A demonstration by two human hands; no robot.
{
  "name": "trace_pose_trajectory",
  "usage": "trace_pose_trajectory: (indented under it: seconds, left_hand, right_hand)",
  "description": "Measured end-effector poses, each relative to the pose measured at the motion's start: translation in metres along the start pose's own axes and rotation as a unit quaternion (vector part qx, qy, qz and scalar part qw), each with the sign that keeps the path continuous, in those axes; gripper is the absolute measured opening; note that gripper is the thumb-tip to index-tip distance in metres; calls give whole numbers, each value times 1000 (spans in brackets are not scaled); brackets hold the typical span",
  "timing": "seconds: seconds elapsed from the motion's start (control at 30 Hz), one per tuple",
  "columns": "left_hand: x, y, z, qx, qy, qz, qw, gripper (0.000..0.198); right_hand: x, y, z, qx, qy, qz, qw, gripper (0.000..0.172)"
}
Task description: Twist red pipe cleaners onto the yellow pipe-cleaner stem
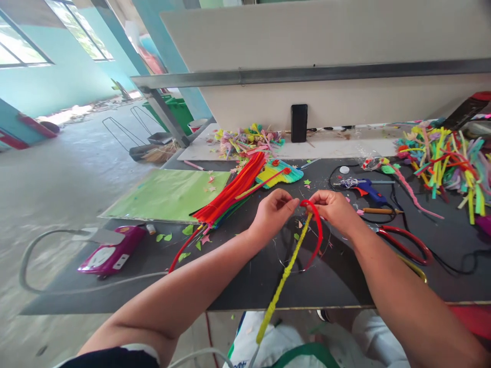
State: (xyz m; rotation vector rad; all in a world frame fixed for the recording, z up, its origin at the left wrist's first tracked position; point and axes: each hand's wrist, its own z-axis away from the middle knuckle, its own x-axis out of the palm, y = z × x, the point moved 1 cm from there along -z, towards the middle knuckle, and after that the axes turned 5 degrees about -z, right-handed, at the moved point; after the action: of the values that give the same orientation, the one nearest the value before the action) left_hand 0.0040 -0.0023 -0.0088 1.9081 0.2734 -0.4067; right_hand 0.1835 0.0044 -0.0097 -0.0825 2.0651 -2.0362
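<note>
In the head view, a red pipe cleaner (318,230) curves in a loop at the top of a thin stem wrapped in yellow pipe cleaner (286,276). The stem slants down toward my lap, its lower end past the table edge. My left hand (275,213) pinches at the red pipe cleaner's upper end, thumb and forefinger together. From the other side my right hand (334,210) is closed on the red pipe cleaner beside the stem's tip; its fingertips partly hide the contact. A bundle of red pipe cleaners (233,189) lies beyond my left hand.
On the right are a blue glue gun (368,190), red-handled scissors (406,245) and a heap of coloured pipe cleaners (441,163). A purple box with a cable (115,250) and a green sheet (164,194) lie left. A phone (299,123) leans against the back board.
</note>
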Motion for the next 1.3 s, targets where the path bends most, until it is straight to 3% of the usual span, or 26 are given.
trace_pose_trajectory:
  seconds: [0.13,0.23,0.4,0.5,0.6,0.7,0.77,0.87,1.1,1.2,1.3]
  left_hand:
    - [-1,3,3,171,-5,-88,981,9]
    - [-6,2,3,256,-10,-124,959,17]
    - [-13,-2,1,326,-56,-208,920,27]
    - [-11,-4,0,327,-47,-219,918,25]
    - [-6,-3,-1,269,-28,-173,947,18]
    - [-1,0,-2,118,-35,-95,988,11]
    - [2,1,-2,9,-53,-42,998,12]
    - [4,2,-1,-84,-72,-3,994,17]
    - [0,2,-2,-142,-144,40,979,25]
    - [-1,2,-3,-187,-183,144,954,24]
    - [0,-1,-4,-251,-213,247,911,25]
  right_hand:
    - [0,-1,0,-8,2,-16,1000,23]
    - [2,-2,1,4,-5,-26,1000,22]
    - [3,-1,1,10,-16,-20,1000,21]
    - [3,6,-3,-8,-23,-9,1000,19]
    - [3,14,-7,-29,-12,15,999,15]
    - [5,14,-7,-44,3,44,998,11]
    - [7,10,-5,-50,5,68,996,9]
    - [9,6,-2,-74,15,118,990,7]
    - [8,5,1,-115,24,199,973,6]
    - [9,3,2,-108,12,193,975,6]
    - [10,-1,4,-94,-5,182,979,7]
